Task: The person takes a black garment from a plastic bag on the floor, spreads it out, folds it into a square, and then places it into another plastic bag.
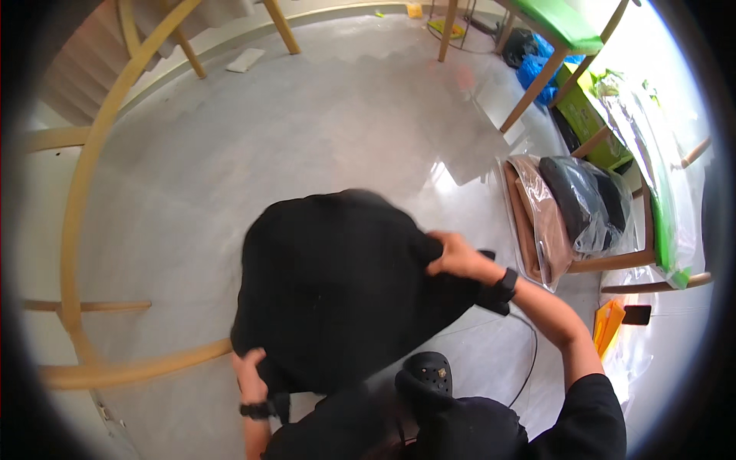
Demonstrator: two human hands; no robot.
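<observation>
A large black fabric piece [326, 284], rounded like a seat cushion or its cover, is held out in front of my body. My right hand [458, 255] grips its right edge, thumb and fingers closed on the cloth. At the near left corner my left hand [250, 374] is closed on the edge, with part of the fingers hidden by the fabric. Black straps or flaps [494, 297] hang at the right side by my wrist. What lies under the fabric is hidden.
A bare wooden frame [75, 230] curves along the left. On the right, plastic-wrapped cushions [586, 207] rest on a wooden chair, near a green-seated chair [560, 27] and blue bags [537, 73]. A thin cable [534, 345] crosses the floor beside my black clog [429, 373].
</observation>
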